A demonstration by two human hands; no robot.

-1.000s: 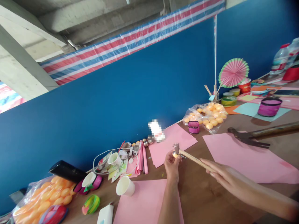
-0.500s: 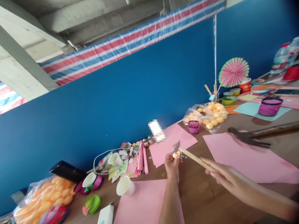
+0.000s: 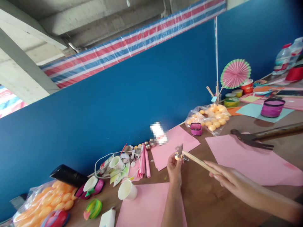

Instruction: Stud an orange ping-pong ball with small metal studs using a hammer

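Note:
My left hand (image 3: 174, 168) pinches a small orange ball (image 3: 176, 156) against the brown table (image 3: 208, 201). My right hand (image 3: 227, 179) grips the wooden handle of a small hammer (image 3: 197, 161). Its metal head (image 3: 179, 149) rests right over the ball at my left fingertips. A few small metal bits (image 3: 186, 159) lie just right of the ball. Pink paper sheets (image 3: 251, 157) lie to the right, behind and in front of my hands.
A larger claw hammer (image 3: 255, 140) lies at the right. Bags of orange balls (image 3: 210, 117) sit at the back and the near left (image 3: 44, 201). Paper cups (image 3: 127, 189), pink strips (image 3: 143, 160), tape rolls and a paper fan (image 3: 235, 74) line the blue wall.
The small hammer's head dipped slightly and rose back over the ball. Both hands stay in nearly the same place.

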